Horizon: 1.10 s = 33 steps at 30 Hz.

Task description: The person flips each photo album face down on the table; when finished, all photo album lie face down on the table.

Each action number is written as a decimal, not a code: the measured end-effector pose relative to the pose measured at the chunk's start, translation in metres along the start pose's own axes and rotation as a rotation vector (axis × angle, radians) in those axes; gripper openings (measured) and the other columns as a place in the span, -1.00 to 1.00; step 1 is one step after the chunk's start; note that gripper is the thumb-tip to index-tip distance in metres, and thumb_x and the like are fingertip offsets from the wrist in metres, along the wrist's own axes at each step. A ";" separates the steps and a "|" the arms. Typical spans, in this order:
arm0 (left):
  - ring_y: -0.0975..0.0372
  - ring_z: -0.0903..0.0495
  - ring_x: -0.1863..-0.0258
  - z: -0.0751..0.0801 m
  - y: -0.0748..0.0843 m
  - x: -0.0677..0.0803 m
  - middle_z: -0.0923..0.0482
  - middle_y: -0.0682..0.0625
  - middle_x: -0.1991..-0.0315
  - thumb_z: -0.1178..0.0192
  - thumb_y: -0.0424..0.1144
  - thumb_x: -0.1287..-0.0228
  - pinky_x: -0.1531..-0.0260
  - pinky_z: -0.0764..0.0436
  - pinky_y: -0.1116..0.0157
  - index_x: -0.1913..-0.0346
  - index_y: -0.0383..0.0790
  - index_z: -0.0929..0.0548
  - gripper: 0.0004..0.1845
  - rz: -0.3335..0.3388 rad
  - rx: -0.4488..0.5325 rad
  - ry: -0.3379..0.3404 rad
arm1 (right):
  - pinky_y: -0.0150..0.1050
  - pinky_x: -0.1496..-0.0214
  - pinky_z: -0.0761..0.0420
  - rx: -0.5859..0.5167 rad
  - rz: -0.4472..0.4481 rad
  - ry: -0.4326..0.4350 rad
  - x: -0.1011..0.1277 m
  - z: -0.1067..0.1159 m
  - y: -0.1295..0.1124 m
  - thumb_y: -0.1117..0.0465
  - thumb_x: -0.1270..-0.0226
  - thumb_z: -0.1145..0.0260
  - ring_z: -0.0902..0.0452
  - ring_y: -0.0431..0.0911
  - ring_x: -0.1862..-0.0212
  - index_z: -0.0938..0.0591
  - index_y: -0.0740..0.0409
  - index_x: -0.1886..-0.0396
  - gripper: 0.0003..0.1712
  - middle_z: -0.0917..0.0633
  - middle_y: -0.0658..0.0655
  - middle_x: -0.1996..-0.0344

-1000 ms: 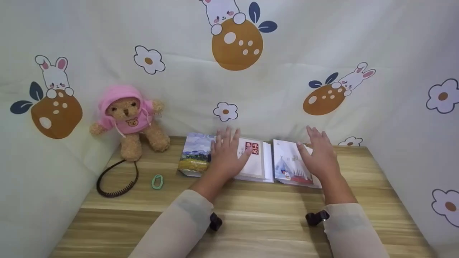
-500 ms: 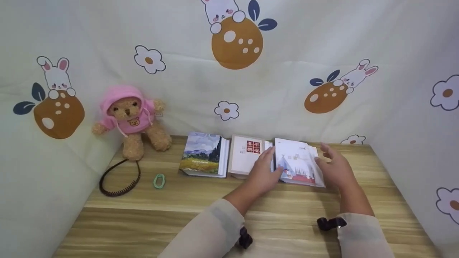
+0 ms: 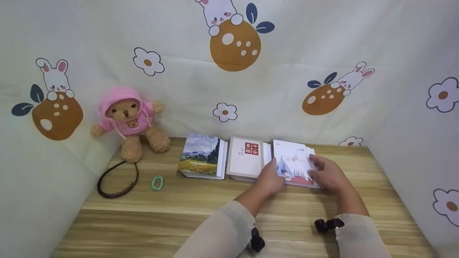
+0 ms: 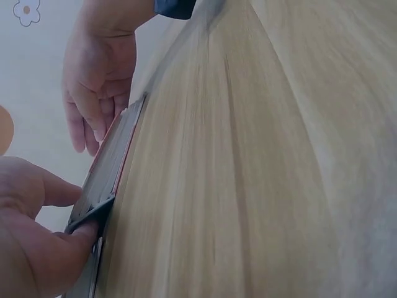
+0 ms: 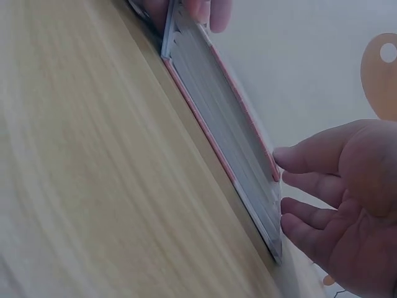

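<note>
A white photo album (image 3: 296, 163), with a tent picture on its cover, lies at the right end of a row of three. My left hand (image 3: 270, 179) grips its spine side, thumb on the cover and a finger at the lower spine edge in the left wrist view. On the opposite side is my right hand (image 3: 330, 175), its fingertips at the page edge and its thumb (image 5: 304, 158) at the cover's corner. A beige album (image 3: 247, 166) with red squares lies just left of my left hand. Farther left lies an album with a landscape painting (image 3: 200, 157).
A teddy bear in a pink hoodie (image 3: 129, 118) sits against the back cloth at left. In front of it on the wooden table (image 3: 161, 222) are a dark toothed headband (image 3: 116, 193) and a small green ring-shaped band (image 3: 157, 182). Patterned cloth (image 3: 186, 86) encloses the table.
My left hand has moved right, from over the beige album to the white album's spine side. My right hand has shifted from above the white album to its right edge.
</note>
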<state>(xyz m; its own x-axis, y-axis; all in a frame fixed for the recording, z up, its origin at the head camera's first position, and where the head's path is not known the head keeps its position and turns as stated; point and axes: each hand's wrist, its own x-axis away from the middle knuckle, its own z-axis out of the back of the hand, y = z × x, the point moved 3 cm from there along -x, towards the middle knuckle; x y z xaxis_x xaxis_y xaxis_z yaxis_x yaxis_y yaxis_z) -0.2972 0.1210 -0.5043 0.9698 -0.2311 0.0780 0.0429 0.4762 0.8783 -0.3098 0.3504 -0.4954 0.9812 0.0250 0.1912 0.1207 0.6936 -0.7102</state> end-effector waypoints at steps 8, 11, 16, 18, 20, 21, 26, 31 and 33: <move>-0.03 -0.35 -0.63 0.004 0.002 0.001 -0.31 -0.25 -0.64 -0.32 -0.31 -0.38 -0.67 -0.31 0.07 -0.68 -0.32 -0.19 -0.13 -0.012 0.108 0.007 | 0.28 -0.75 -0.12 -0.007 0.006 -0.007 0.001 -0.007 -0.008 0.09 -0.55 -0.33 -0.17 0.30 -0.68 -0.30 0.08 -0.70 -0.19 -0.27 0.39 -0.66; -0.06 -0.32 -0.64 0.006 0.006 0.002 -0.31 -0.22 -0.64 -0.25 -0.19 -0.48 -0.69 -0.28 0.01 -0.66 -0.24 -0.28 -0.24 -0.040 0.166 0.037 | 0.31 -0.74 -0.11 -0.019 0.016 -0.034 0.003 -0.007 -0.016 -0.12 -0.56 -0.32 -0.15 0.32 -0.69 -0.29 0.06 -0.70 -0.14 -0.25 0.39 -0.67; -0.05 -0.27 -0.67 0.007 0.021 0.005 -0.29 -0.07 -0.68 -0.09 -0.10 -0.60 -0.69 -0.25 -0.07 -0.63 0.00 -0.39 -0.39 -0.089 0.295 0.048 | 0.27 -0.61 -0.38 -0.030 0.012 -0.070 0.010 -0.004 -0.034 -0.43 -0.52 -0.21 -0.32 0.30 -0.57 -0.28 0.01 -0.71 -0.01 -0.29 0.41 -0.65; -0.02 -0.26 -0.68 0.007 0.028 0.007 -0.27 0.01 -0.69 -0.03 -0.08 -0.64 -0.67 -0.28 -0.06 -0.62 0.05 -0.42 -0.44 -0.099 0.380 0.031 | 0.18 -0.48 -0.51 -0.038 0.008 -0.067 0.014 -0.003 -0.042 -0.50 -0.50 -0.14 -0.41 0.25 -0.45 -0.28 -0.03 -0.71 0.01 -0.35 0.39 -0.62; 0.01 -0.25 -0.68 0.007 0.036 0.008 -0.26 0.09 -0.69 -0.02 -0.10 -0.67 -0.65 -0.33 -0.03 -0.60 0.08 -0.44 -0.47 -0.098 0.467 0.014 | 0.15 -0.44 -0.54 -0.063 0.021 -0.055 0.019 -0.001 -0.050 -0.54 -0.51 -0.06 -0.46 0.24 -0.42 -0.29 -0.03 -0.71 0.02 -0.40 0.37 -0.59; 0.03 -0.25 -0.68 0.007 0.040 0.009 -0.26 0.11 -0.69 -0.04 -0.12 -0.67 -0.64 -0.36 0.00 -0.59 0.08 -0.45 -0.48 -0.100 0.504 0.007 | 0.18 -0.47 -0.54 -0.092 0.030 -0.045 0.021 0.000 -0.054 -0.53 -0.53 -0.03 -0.46 0.26 -0.45 -0.30 -0.02 -0.71 0.00 -0.42 0.37 -0.59; 0.03 -0.33 -0.65 0.009 0.057 0.010 -0.27 0.12 -0.67 -0.14 -0.23 -0.62 -0.59 -0.44 0.13 -0.58 0.00 -0.46 -0.45 -0.134 0.538 -0.007 | 0.34 -0.62 -0.38 -0.302 0.127 0.006 0.029 0.002 -0.071 -0.42 -0.63 -0.01 -0.26 0.30 -0.66 -0.23 -0.04 -0.74 -0.09 -0.29 0.28 -0.69; 0.03 -0.35 -0.63 0.011 0.063 0.010 -0.29 -0.01 -0.65 -0.16 -0.24 -0.59 -0.60 -0.42 0.10 -0.63 -0.17 -0.37 -0.38 -0.173 0.476 0.012 | 0.48 -0.59 -0.30 -0.475 0.201 0.026 0.026 -0.001 -0.074 -0.30 -0.68 -0.04 -0.18 0.35 -0.68 -0.13 -0.24 -0.77 -0.19 -0.13 0.19 -0.76; 0.04 -0.39 -0.62 0.011 0.062 0.009 -0.31 -0.05 -0.63 -0.18 -0.24 -0.57 -0.61 -0.42 0.09 -0.64 -0.19 -0.35 -0.35 -0.176 0.455 0.020 | 0.51 -0.60 -0.26 -0.500 0.195 0.021 0.024 -0.001 -0.070 -0.29 -0.69 -0.03 -0.18 0.35 -0.67 -0.12 -0.30 -0.76 -0.22 -0.11 0.17 -0.76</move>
<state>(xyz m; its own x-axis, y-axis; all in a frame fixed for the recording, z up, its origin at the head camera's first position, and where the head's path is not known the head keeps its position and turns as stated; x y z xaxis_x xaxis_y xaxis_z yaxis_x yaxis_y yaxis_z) -0.2890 0.1390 -0.4434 0.9618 -0.2563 -0.0959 0.1020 0.0106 0.9947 -0.2945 0.3010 -0.4417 0.9948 0.1010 0.0129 -0.0128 0.2502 -0.9681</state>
